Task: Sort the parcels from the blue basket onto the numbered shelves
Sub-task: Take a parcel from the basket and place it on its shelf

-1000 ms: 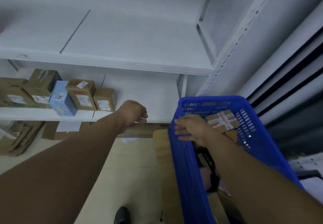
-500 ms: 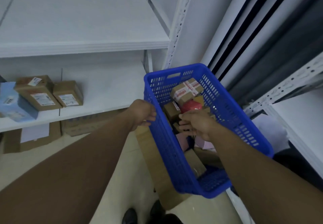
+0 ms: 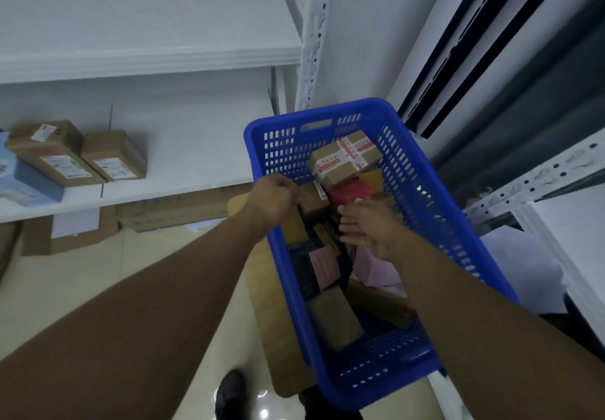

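Parcels [image 3: 345, 157] lie heaped in the blue basket [image 3: 425, 197] (mostly brown boxes, one red, a few pink), which sits on a cardboard box [image 3: 262, 288] beside the white shelf [image 3: 183, 183]. Left hand [image 3: 276, 197] curls its fingers round the basket's left rim. Right hand [image 3: 370, 226] hovers inside over the heap, fingers straight and slightly spread, holding nothing.

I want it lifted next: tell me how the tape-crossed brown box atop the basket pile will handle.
The taped box probably stays stiff: its cardboard edges look square. It lies tilted on the red parcel, so a push may slide it. The glossy tape could be slippery.
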